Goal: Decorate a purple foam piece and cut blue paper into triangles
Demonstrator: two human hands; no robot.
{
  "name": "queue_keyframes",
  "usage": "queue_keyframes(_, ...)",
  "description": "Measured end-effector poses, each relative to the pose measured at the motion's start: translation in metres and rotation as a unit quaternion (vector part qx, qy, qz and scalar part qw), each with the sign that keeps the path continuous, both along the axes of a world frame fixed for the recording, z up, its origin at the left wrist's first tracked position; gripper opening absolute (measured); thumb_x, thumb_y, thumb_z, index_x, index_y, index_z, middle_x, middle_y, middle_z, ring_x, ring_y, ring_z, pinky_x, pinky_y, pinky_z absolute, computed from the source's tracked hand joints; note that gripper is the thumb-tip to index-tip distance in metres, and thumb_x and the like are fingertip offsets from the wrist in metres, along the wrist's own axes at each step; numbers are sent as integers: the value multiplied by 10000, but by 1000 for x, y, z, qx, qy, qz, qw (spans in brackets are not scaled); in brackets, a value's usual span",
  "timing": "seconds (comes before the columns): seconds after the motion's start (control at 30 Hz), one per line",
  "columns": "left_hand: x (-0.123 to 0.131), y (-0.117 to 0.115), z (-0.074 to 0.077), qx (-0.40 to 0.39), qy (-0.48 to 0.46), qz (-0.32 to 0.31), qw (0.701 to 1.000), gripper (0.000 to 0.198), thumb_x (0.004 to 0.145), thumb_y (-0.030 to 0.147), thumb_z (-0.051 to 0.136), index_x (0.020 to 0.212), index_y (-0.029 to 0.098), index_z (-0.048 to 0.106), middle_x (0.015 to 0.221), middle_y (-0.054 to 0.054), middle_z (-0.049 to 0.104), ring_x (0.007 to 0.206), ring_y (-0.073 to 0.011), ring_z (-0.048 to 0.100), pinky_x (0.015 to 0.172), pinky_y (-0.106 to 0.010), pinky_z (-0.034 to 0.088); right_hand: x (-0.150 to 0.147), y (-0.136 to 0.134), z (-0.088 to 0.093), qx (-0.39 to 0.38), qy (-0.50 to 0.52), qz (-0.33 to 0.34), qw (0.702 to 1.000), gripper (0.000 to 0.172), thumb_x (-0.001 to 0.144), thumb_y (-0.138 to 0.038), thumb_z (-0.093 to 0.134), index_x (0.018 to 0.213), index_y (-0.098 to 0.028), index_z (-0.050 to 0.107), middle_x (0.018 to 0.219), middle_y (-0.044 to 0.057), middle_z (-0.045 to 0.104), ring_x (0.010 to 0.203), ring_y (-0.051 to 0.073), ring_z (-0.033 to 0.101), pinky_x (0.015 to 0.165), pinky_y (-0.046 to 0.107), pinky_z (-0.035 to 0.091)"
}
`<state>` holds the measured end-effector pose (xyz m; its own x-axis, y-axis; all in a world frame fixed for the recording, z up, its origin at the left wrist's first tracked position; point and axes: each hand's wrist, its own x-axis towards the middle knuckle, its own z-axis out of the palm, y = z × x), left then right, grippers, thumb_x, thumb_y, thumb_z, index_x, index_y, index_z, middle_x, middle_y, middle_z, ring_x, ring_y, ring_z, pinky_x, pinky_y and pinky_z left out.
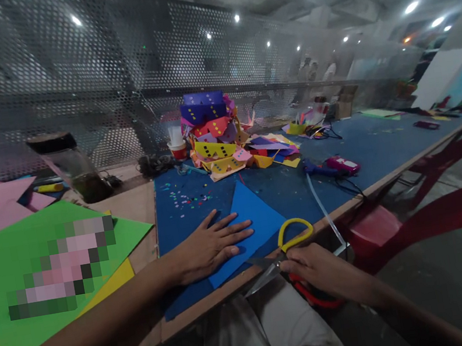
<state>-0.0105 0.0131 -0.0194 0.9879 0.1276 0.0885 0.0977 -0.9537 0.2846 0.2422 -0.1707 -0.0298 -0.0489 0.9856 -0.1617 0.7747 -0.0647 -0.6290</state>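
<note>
A blue sheet of paper (260,215), its visible part a triangle, lies at the front edge of the blue-topped table (285,178). My left hand (210,244) rests flat on its left part with the fingers spread. Just off the table edge, my right hand (318,267) grips a pair of scissors (268,276) with one yellow and one red handle loop. The blades are apart and point left, beside the paper's lower edge. Whether a blade touches the paper I cannot tell.
Cut paper pieces and decorated paper bands (213,149) are heaped at the back. A glue gun (331,167) lies to the right, its cord hanging over the edge. Green card (131,237) and a dark-lidded jar (75,169) are on the left. Red chairs (443,226) stand at right.
</note>
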Motion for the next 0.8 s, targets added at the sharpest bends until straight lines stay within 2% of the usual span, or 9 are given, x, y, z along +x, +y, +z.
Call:
queue_keyframes(0.3, 1, -2, 1, 6, 5, 0, 1000, 507, 1066, 448, 282, 1563, 436, 183, 1633, 70, 289, 1539, -232, 133, 1223, -519, -94, -6, 4, 4, 2, -20, 6, 1000, 403, 1010, -394, 483, 663, -190, 468, 641, -27, 544, 583, 110, 461, 556, 261, 272)
queue_keyframes(0.57, -5, -4, 7, 23, -41, 23, 999, 454, 1045, 451, 393, 1498, 435, 379, 1549, 63, 465, 1511, -215, 257, 1235, -480, -39, -11, 5, 8, -1, -17, -1, 1000, 408, 1011, -397, 489, 658, -192, 475, 632, -31, 542, 577, 110, 463, 555, 265, 267)
queue_keyframes(0.8, -10, 2, -3, 7, -23, 21, 999, 460, 1062, 429, 328, 1521, 453, 321, 1577, 68, 413, 1516, -221, 236, 1232, -482, -55, -13, 8, 7, 7, -14, 10, 1000, 411, 1012, -374, 487, 644, -190, 477, 639, -21, 555, 594, 115, 474, 566, 272, 275)
